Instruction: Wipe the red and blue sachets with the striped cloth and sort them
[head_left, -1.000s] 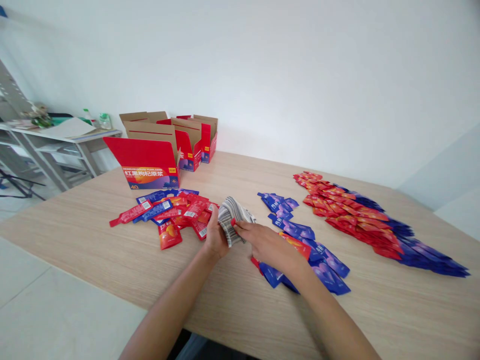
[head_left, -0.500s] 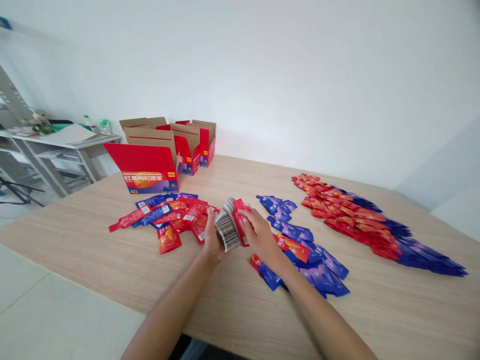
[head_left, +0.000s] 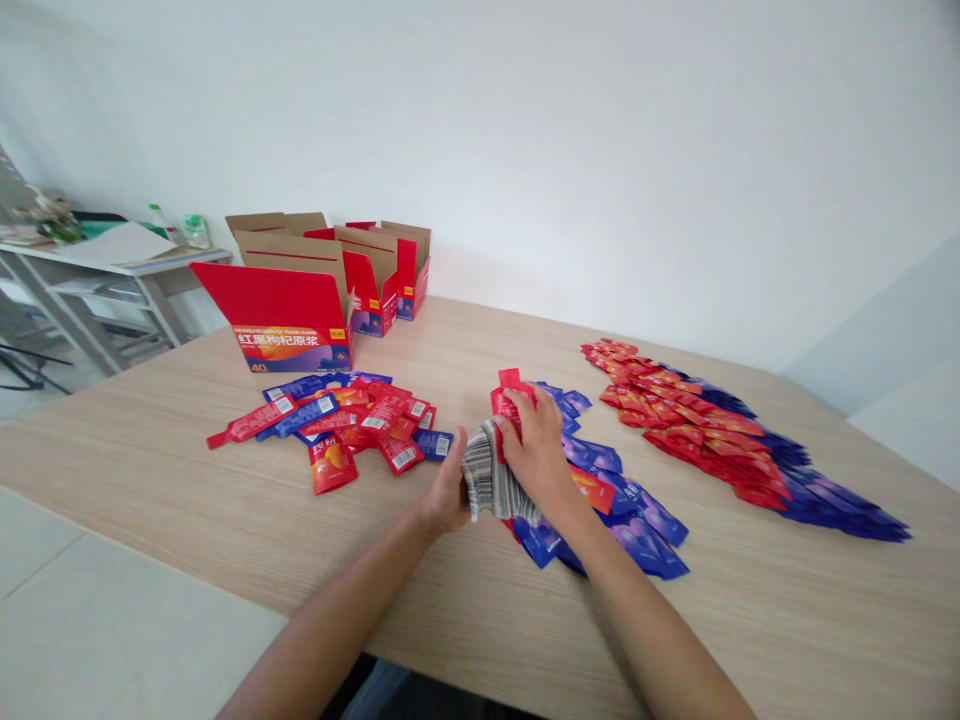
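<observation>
My left hand (head_left: 450, 487) grips a thick stack of sachets (head_left: 491, 483), seen edge-on as grey and white stripes, just above the wooden table (head_left: 187, 470). My right hand (head_left: 534, 447) rests on top of the stack with its fingers closed round a red sachet (head_left: 508, 396) that sticks up from it. Under my right forearm lies a loose spread of blue sachets (head_left: 634, 515) with a red one among them. Left of my hands a heap of mixed red and blue sachets (head_left: 341, 420) lies flat.
A long row of red and blue sachets (head_left: 720, 430) runs along the right side of the table. Open red cartons (head_left: 289, 320) stand at the far left corner, with another carton (head_left: 401, 265) behind. A grey shelf unit (head_left: 112, 280) stands beyond the table's left end.
The stack and both hands have shifted right and nearer me. My right hand has laid a red sachet on the stack and now holds it upright at the top.
</observation>
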